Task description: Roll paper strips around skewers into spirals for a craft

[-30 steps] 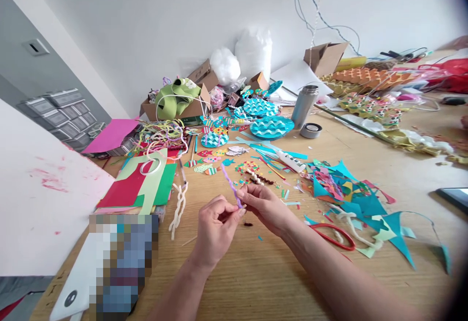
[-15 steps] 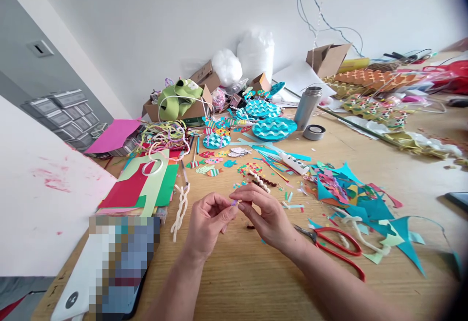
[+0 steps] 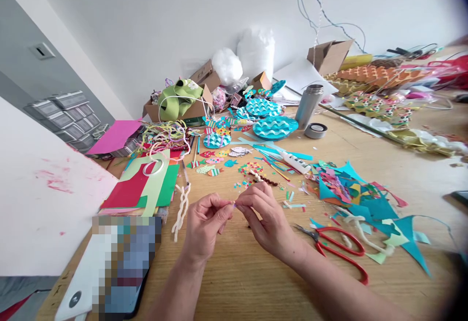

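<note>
My left hand (image 3: 207, 221) and my right hand (image 3: 266, 216) meet fingertip to fingertip above the table, both closed in a pinch. Between the tips shows a tiny purple piece (image 3: 234, 205), mostly covered by the fingers, so its kind is unclear. Just beyond the right hand lie brown and white twisted pipe cleaners (image 3: 266, 179). Red-handled scissors (image 3: 338, 243) rest with slightly parted blades near my right forearm. White twisted pipe cleaners (image 3: 182, 209) lie left of my left hand.
Paper fish (image 3: 214, 160) and blue wavy paper plates (image 3: 275, 128) lie ahead. A glue bottle (image 3: 295, 162) and a metal flask (image 3: 309, 106) stand or lie farther right. Blue paper scraps (image 3: 380, 209) spread at right. Coloured sheets (image 3: 166, 184) and a phone-like device (image 3: 126, 267) are at left.
The fingertips of both hands have drawn closer together, and less of the purple piece shows. My right hand has tilted slightly; the view has shifted a little.
</note>
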A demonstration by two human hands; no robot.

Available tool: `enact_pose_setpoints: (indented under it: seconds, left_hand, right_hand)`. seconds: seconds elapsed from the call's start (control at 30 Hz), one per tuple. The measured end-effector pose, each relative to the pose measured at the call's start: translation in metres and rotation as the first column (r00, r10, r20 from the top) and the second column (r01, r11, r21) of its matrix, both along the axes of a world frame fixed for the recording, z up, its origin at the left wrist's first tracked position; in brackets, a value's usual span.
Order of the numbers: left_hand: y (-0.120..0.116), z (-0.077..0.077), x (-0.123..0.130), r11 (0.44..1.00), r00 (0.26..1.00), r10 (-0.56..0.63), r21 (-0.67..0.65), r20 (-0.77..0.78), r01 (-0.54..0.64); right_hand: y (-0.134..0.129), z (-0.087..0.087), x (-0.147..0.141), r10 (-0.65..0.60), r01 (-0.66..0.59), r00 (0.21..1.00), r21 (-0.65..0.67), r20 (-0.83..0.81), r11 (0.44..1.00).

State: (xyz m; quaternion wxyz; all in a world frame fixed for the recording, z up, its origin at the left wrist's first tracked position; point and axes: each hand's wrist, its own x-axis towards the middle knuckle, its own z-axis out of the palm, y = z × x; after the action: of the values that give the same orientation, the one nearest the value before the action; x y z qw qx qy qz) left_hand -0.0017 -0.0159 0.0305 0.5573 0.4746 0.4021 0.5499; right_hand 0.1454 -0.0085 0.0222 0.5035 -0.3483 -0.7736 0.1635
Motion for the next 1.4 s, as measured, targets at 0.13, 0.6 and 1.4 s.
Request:
enact_pose_setpoints:
  seconds: [0.13, 0.6, 1.4]
  left_hand:
    - [0.003, 0.001, 0.000, 0.996, 0.998, 0.047, -0.080, 0.044, -0.044]
    - [0.023, -0.006, -0.007, 0.925, 0.642, 0.282, -0.380, 0.712, 0.015]
    - [0.027, -0.008, -0.022, 0.980, 0.995, 0.085, -0.177, -0.048, -0.092]
  right_hand:
    - [-0.001, 0.001, -0.002, -0.014, 0.014, 1.000, -0.003, 0.017, 1.000]
    - [-0.011, -0.010, -0.010, 0.049, -0.176, 0.952, -0.410, -0.301, 0.895]
    - [0.016, 0.002, 0.023, -0.355, 0.293, 0.856, 0.212, 0.376, 0.932]
